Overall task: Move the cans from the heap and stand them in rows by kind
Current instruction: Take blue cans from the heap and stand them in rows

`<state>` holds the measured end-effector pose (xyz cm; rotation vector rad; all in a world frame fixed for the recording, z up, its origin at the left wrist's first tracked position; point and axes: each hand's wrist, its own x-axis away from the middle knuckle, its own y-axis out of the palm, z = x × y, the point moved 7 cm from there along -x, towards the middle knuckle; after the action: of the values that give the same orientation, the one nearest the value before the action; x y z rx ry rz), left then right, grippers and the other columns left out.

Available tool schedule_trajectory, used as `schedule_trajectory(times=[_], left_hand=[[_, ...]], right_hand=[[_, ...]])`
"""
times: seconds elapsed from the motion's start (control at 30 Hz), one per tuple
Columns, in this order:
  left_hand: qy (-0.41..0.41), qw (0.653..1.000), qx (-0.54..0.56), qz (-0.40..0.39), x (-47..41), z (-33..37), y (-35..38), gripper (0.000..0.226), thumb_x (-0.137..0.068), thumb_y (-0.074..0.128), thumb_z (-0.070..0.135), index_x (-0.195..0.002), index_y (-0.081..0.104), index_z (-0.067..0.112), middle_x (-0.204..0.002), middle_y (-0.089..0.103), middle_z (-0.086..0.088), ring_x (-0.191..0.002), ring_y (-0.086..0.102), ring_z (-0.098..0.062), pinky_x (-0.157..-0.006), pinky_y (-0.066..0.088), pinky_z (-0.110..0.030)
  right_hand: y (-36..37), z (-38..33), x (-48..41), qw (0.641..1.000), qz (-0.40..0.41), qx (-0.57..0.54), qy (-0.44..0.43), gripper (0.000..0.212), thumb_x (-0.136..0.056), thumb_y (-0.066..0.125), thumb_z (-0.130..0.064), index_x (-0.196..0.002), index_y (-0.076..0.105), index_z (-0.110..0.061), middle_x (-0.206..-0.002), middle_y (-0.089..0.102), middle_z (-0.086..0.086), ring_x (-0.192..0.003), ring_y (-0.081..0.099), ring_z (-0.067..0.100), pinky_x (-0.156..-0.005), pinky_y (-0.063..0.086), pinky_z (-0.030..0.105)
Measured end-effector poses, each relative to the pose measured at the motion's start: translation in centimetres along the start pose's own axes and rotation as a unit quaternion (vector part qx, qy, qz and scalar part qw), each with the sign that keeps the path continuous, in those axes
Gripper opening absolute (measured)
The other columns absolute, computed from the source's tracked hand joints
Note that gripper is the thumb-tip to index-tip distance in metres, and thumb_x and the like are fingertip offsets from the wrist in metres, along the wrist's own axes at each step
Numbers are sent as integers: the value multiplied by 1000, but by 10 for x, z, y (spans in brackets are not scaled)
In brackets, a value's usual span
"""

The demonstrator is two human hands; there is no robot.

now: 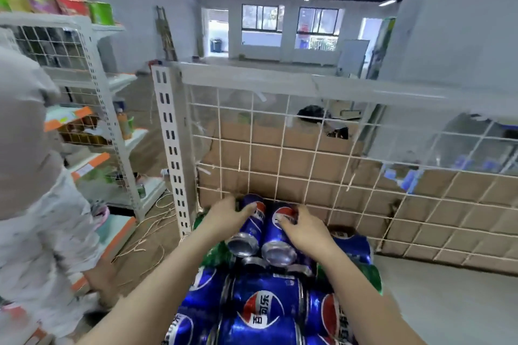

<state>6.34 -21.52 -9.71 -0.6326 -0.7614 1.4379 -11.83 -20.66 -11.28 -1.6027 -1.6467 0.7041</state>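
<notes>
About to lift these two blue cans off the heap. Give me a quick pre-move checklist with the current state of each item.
1. Left hand curled round the left blue can: ok.
2. Right hand curled round the right blue can: ok.
3. Both cans the same kind: ok, both blue.
4. Cans upright: not ok, both lie on the heap.
5. Row to join: cannot tell, no standing cans in view.
6. Room behind the fingers: cannot tell, the wire grid stands right behind.
</notes>
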Motion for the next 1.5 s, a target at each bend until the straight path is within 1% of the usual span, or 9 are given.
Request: schedule_trajectory(times=[0.2,0.43,0.57,0.73,0.9,1.1,1.27,1.4,1.5], left_hand=[[-13,998,44,-40,-21,11,14,40,-81,64,50,-96,63,13,-103,64,-10,-98,59,-27,-71,37,-25],[-1,971,237,-29,-11,12,-1,23,-66,79,32,-70,68,12,-58,64,5,-64,63,-14,-60,46,-27],[19,946,320,-38,3,22,-15,30,-66,82,23,-90,65,16,-76,71,4,-69,67,-11,-58,48,-24],[67,920,379,-72,30,41,-19,37,-67,81,22,-97,60,20,-86,71,-1,-76,70,-19,-66,55,-33],[103,893,420,-124,65,76,10,26,-69,78,23,-89,62,21,-81,72,-1,-72,70,-18,-68,55,-35],[138,866,416,-239,124,142,75,38,-62,84,29,-95,67,19,-83,74,1,-78,71,-17,-74,55,-34],[215,859,355,-299,189,212,134,33,-63,84,19,-92,68,17,-80,74,2,-72,70,-12,-64,52,-25],[289,843,331,-311,249,275,181,22,-66,83,14,-76,67,25,-68,71,14,-63,65,1,-59,51,-12],[314,831,329,-320,289,321,222,23,-67,82,14,-76,66,28,-63,67,23,-60,62,9,-55,46,-7]], right_hand=[[5,-5,-8,997,10,10,72,80,-76,57,-65,-133,40,-12,-130,54,11,-116,53,30,-86,43,33],[-7,-10,13,971,31,-212,108,52,-50,75,-41,-93,66,-14,-92,71,5,-83,67,20,-78,56,37],[-19,-23,40,945,40,-320,54,22,-65,78,-10,-82,65,-16,-83,72,6,-80,69,22,-80,57,43],[-29,-17,73,927,74,-365,45,64,-63,82,-12,-114,46,-27,-102,65,2,-87,68,17,-73,57,35],[-43,20,122,899,155,-405,61,84,-44,85,-29,-115,42,-34,-108,64,3,-93,67,21,-83,55,42],[-85,78,206,853,249,-457,41,35,-74,76,-13,-98,53,-25,-94,70,-1,-83,68,12,-73,54,29],[-122,154,286,827,350,-434,73,47,-57,78,-18,-98,55,-21,-91,68,1,-78,66,14,-70,51,28],[-153,219,346,806,400,-426,102,29,-75,76,-23,-90,52,-30,-82,65,-11,-68,63,0,-64,50,18],[-181,268,389,797,433,-406,112,29,-75,76,-24,-91,52,-29,-86,65,-8,-74,64,5,-71,51,22]])
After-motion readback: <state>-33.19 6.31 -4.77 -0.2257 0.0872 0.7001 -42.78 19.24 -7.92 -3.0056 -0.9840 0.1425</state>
